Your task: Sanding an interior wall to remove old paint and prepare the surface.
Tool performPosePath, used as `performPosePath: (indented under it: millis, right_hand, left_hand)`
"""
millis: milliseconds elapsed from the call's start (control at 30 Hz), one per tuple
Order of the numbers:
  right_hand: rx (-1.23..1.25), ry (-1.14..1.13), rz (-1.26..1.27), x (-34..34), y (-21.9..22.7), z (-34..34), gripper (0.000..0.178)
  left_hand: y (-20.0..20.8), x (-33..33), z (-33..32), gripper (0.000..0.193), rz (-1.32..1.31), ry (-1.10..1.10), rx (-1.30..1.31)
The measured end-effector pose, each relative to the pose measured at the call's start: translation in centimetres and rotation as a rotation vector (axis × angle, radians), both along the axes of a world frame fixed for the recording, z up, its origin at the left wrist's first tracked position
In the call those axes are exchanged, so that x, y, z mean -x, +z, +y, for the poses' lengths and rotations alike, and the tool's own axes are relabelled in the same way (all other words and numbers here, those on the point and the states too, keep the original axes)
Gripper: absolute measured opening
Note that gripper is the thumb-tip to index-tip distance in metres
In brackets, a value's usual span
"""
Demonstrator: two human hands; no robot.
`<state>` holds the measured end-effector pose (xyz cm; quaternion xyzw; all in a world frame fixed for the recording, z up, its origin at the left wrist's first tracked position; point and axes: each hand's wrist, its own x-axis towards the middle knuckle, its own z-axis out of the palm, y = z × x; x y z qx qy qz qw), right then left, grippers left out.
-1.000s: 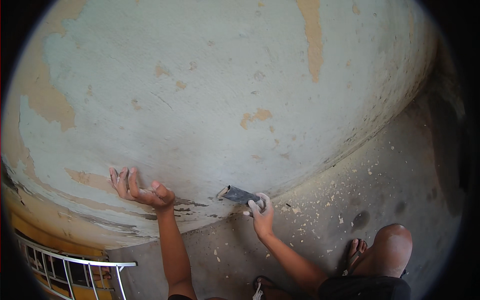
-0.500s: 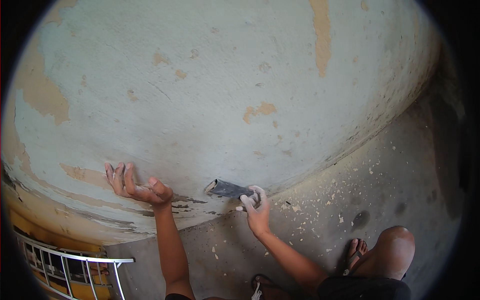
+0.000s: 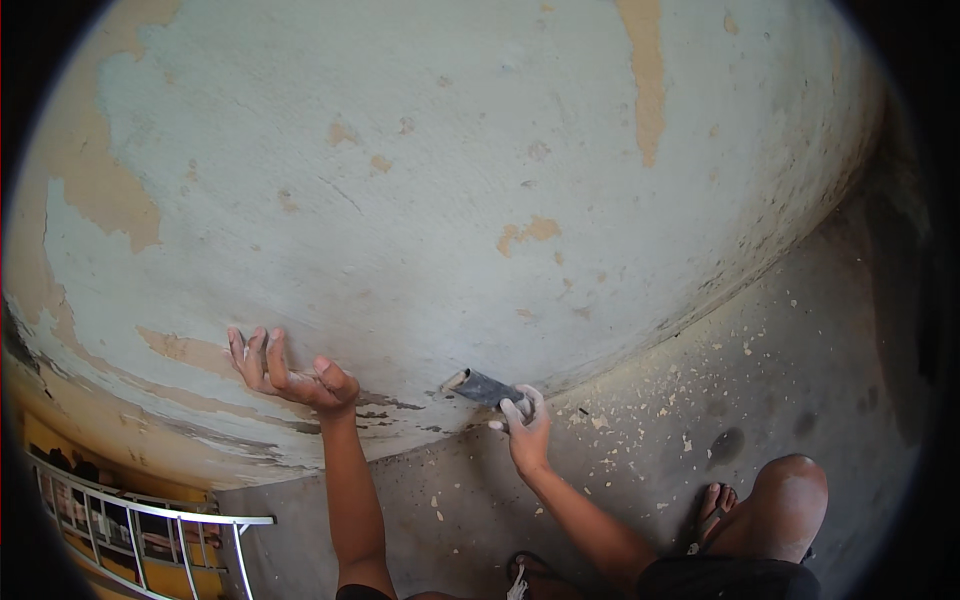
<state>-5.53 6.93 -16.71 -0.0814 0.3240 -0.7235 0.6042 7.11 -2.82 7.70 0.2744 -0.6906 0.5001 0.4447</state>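
Observation:
My left hand (image 3: pixel 283 367) lies flat against the pale peeling wall (image 3: pixel 450 180), fingers spread, low on it near some dark cracked patches. My right hand (image 3: pixel 522 420) grips the handle of a dark metal scraper (image 3: pixel 482 387). The scraper's blade end touches the wall's lower edge, just above the floor line. Patches of tan plaster show where paint has come off.
Grey concrete floor (image 3: pixel 700 400) is strewn with paint flakes. My bent knee (image 3: pixel 790 490) and bare foot (image 3: pixel 712 502) are at the lower right. A white metal railing (image 3: pixel 150 520) stands at the lower left.
The scraper's blade has slid left along the wall's lower edge with my right hand. My left hand has stayed pressed on the wall.

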Motion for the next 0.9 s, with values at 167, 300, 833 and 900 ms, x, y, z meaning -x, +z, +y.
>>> performPosePath:
  millis: [167,300,833,900]
  right_hand:
    - [0.018,-0.002,0.030,0.0,1.4,-0.2,0.034]
    - [0.039,-0.013,0.005,1.0,1.9,-0.3,0.034]
    - [0.012,-0.031,0.027,0.5,1.1,-0.1,0.034]
    - [0.046,-0.006,0.062,1.3,3.0,-0.1,0.034]
  left_hand:
    - [0.6,0.2,0.1,0.043,0.005,0.009,0.017]
    - [0.0,0.2,0.2,0.042,-0.001,0.025,-0.002]
    - [0.2,0.2,0.4,0.042,0.018,0.013,-0.007]
    - [0.4,0.5,0.5,0.042,0.006,0.023,0.007]
